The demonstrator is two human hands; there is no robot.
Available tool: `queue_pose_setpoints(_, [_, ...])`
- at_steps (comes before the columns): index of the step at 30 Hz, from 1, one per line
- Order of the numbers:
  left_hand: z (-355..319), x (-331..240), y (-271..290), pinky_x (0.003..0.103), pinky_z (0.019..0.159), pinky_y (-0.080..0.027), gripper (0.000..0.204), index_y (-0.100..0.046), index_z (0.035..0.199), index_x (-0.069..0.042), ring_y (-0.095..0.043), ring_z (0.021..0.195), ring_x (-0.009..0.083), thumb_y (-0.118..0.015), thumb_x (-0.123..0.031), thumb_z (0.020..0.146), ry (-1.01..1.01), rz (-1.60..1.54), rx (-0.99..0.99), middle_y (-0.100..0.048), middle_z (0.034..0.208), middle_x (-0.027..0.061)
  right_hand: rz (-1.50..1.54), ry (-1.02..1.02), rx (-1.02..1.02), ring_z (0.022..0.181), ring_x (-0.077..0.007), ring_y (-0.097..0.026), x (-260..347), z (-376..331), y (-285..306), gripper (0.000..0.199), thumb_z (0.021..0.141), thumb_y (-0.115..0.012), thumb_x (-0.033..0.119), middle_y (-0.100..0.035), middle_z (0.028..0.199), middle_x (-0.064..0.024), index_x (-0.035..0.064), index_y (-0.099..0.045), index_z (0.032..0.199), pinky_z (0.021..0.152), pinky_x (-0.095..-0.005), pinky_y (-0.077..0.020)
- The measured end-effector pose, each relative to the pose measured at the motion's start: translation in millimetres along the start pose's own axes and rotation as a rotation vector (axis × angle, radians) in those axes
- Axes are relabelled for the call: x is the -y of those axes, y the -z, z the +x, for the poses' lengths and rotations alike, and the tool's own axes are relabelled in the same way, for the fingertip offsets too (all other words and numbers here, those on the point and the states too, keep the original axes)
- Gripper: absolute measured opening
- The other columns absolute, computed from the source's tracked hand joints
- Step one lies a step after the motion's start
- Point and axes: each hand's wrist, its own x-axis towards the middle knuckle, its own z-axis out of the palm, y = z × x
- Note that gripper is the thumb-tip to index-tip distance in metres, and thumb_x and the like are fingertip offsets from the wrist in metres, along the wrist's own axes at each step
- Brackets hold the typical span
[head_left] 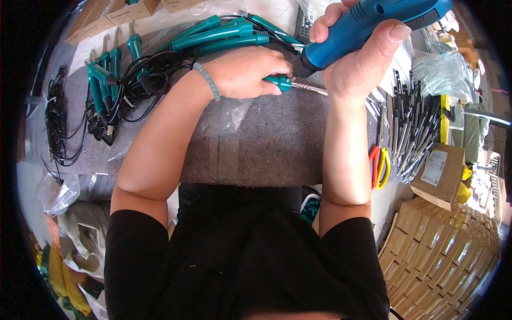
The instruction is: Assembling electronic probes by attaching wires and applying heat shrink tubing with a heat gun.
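My left hand [242,72] is closed round the green handle of a soldering iron [279,82], whose perforated metal barrel points right over the grey work mat [256,144]. Above and to the right, my right hand [360,66] grips a blue power screwdriver [346,36], thumb along its near side. The tool's dark nose [305,66] is angled down and left, close to the handle beside my left fingers. Whether its bit touches the iron is hidden by the fingers. Several loose green handles [224,36] lie just beyond my left hand.
Several green soldering irons [114,66] with bundled black cords [141,80] lie at left. More black cords [56,117] hang at the far left edge. Red-and-yellow-handled scissors [380,168] and a pile of thin black-and-silver parts [413,125] lie right. A cardboard box [434,173] stands beyond.
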Motion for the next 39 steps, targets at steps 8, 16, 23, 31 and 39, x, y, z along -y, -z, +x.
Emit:
queue_pose_setpoints(8, [1.5,2.1,-0.9,0.042,0.08,-0.047,0.022,-0.062,0.096,-0.002,-0.06,0.092,0.0341,-0.07,-0.015,0.079,-0.031,-0.015,-0.02,-0.06,0.093,0.0149,-0.024,-0.046,0.023,0.055,-0.0161,-0.054,10.9,-9.4,-7.7,0.082,0.077,-0.059,0.071,-0.056,0.072,-0.0122,-0.0055,-0.05,0.104,0.049,-0.0239,-0.0433])
queue_pose_setpoints(16, [1.0,6.4,-3.8,0.043,0.08,-0.047,0.023,-0.063,0.095,-0.001,-0.059,0.091,0.035,-0.07,-0.015,0.079,-0.059,-0.029,-0.044,-0.06,0.093,0.0157,-0.019,-0.11,-0.002,0.054,-0.0155,-0.054,9.5,-7.4,-6.7,0.086,0.072,-0.061,0.074,-0.056,0.072,-0.0123,-0.0055,-0.051,0.102,0.048,-0.0233,-0.0425])
queue_pose_setpoints(23, [-0.1,3.7,-2.7,0.044,0.079,-0.047,0.022,-0.063,0.095,-0.001,-0.06,0.09,0.0354,-0.07,-0.014,0.078,-0.033,-0.04,-0.039,-0.06,0.093,0.0159,0.016,-0.085,0.037,0.051,-0.0154,-0.053,-3.2,-6.4,-3.4,0.09,0.07,-0.055,0.08,-0.055,0.069,-0.0114,-0.0042,-0.05,0.103,0.047,-0.0229,-0.0423])
queue_pose_setpoints(31, [-2.1,-9.2,6.3,0.044,0.079,-0.047,0.025,-0.064,0.098,-0.002,-0.06,0.093,0.0354,-0.069,-0.015,0.078,0.038,-0.014,-0.002,-0.062,0.096,0.0162,-0.019,-0.091,0.09,0.048,-0.0148,-0.051,-6.6,-9.5,0.1,0.094,0.066,-0.051,0.086,-0.055,0.064,-0.0097,-0.0022,-0.05,0.101,0.044,-0.0227,-0.0416])
queue_pose_setpoints(39, [-0.6,-5.2,1.6,0.044,0.08,-0.047,0.025,-0.064,0.099,-0.002,-0.06,0.092,0.0355,-0.069,-0.015,0.079,0.016,0.014,-0.015,-0.061,0.095,0.0161,0.008,-0.141,0.101,0.049,-0.0155,-0.051,-2.7,-6.7,-0.8,0.094,0.067,-0.049,0.086,-0.054,0.064,-0.0093,-0.0021,-0.051,0.099,0.045,-0.0235,-0.0409])
